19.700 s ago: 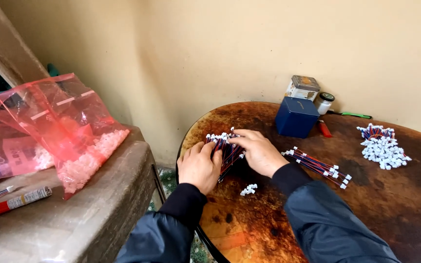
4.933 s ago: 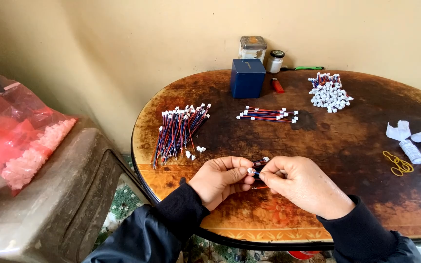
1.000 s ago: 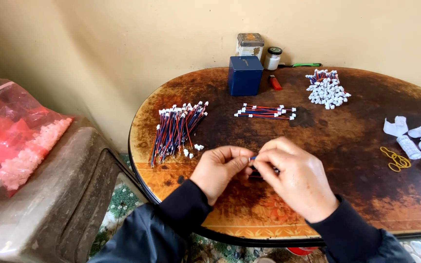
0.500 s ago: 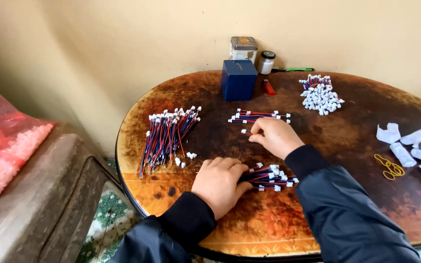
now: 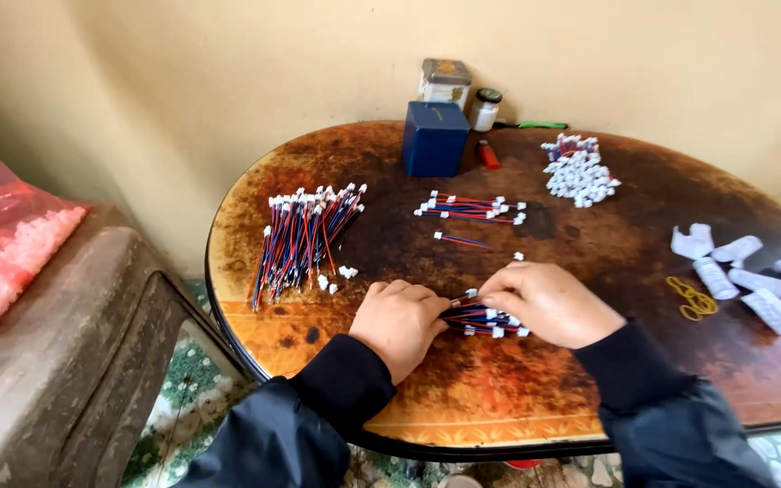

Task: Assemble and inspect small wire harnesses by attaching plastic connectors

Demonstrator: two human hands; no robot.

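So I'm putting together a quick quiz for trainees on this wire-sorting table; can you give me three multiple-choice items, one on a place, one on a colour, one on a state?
1. Where does the large bundle of wires lie on the round table?
A. near its left edge
B. on the blue box
C. beside the rubber bands

2. What colour are the rubber bands?
A. green
B. yellow
C. white

3. What are the two hands doing?
A. both resting flat and empty
B. both closed on a small wire bunch
C. one lifting the blue box

Key: 1 A, the big bundle sits left of both hands, by the rim. 2 B, the loops at the right are yellow. 3 B, the left hand and right hand meet on the small wire bunch; the blue box stands untouched at the back.
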